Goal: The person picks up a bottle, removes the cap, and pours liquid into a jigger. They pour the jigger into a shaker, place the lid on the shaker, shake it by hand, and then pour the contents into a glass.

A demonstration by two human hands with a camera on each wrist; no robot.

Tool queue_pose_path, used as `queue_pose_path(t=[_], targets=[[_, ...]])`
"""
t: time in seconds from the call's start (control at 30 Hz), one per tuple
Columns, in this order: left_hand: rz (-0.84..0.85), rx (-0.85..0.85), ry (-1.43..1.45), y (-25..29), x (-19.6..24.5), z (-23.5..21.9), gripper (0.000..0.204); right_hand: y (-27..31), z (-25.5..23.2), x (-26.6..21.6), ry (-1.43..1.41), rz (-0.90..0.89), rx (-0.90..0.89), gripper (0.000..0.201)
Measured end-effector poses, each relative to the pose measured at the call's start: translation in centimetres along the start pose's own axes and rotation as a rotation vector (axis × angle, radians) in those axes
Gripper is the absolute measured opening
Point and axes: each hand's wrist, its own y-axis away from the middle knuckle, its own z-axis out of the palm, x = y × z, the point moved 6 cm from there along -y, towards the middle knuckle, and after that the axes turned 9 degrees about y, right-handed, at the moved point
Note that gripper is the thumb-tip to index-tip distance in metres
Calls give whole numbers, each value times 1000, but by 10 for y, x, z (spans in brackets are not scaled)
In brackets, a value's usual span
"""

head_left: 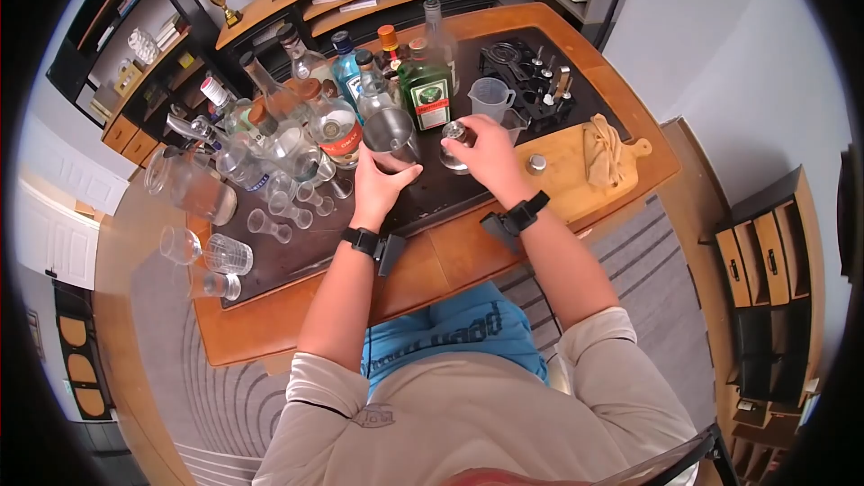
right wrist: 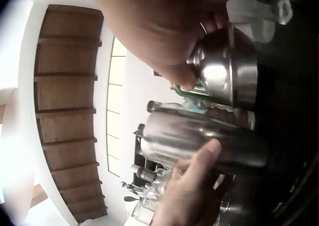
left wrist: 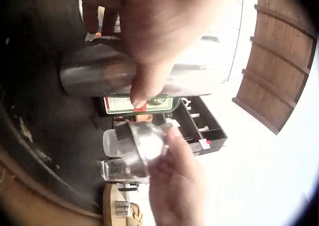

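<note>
My left hand [head_left: 380, 187] grips a steel cocktail shaker tin [head_left: 389, 135], thumb along its side; the open mouth shows in the head view. To its right, the fingers of my right hand [head_left: 493, 157] pinch the narrow top of the shaker's domed steel lid [right wrist: 217, 66]. Its wide rim faces down, low over the dark mat. Tin and lid stand side by side, apart. In the right wrist view the tin [right wrist: 194, 139] is upright. Behind them stands a green liquor bottle [head_left: 427, 90]. A small metal cap [head_left: 537, 162] sits on the wooden board to the right.
Several bottles crowd the back left, among them a blue one [head_left: 346, 67]. Small glasses [head_left: 270, 225] and tumblers [head_left: 229, 255] stand at left. A clear measuring jug [head_left: 489, 99] and black tool rack [head_left: 531, 81] are behind my right hand. A cloth [head_left: 605, 153] lies on the cutting board [head_left: 567, 193].
</note>
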Motion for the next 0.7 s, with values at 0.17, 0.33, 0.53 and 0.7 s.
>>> queue_pose_path(t=[0.17,0.33,0.53,0.7], targets=[[82,57,-101,-10,-4,17,69,7,18,11,62,68,35,51],[135,63,-211,-16,-5,42,74,11,20,15,193,115,93,70],[-38,-67,6,7,0,45,118,70,-1,-15,52,-137,237,70],[-84,-32,-12,89,16,-33,102,128,-5,-32,-142,-152,110,54]])
